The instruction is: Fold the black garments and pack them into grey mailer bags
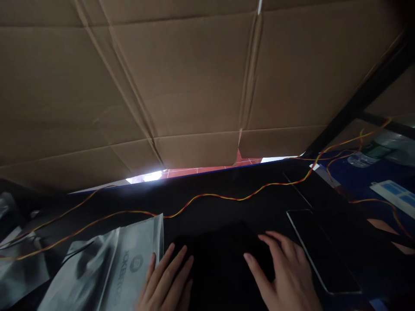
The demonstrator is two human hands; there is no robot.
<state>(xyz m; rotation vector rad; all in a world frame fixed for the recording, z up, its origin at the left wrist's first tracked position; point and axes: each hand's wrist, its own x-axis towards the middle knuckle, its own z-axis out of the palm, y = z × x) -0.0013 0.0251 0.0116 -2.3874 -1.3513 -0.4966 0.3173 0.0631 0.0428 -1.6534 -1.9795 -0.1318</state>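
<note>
My left hand rests palm down on the black surface, its fingers stretched out and slightly spread. Its thumb side lies against the edge of a frosted plastic zip bag with dark printed lettering. To the right, my right hand has its thumb apart from its lightly bent fingers, with nothing visible between them. Just beyond that hand lies a smartphone with a dark screen and a clear edge. The area between my hands is too dark to make out any detail.
A twisted red and yellow wire runs across the black tabletop. Upright cardboard walls off the back. At the right are a black frame bar, a plastic bottle and a white-and-blue packet. Another bag lies far left.
</note>
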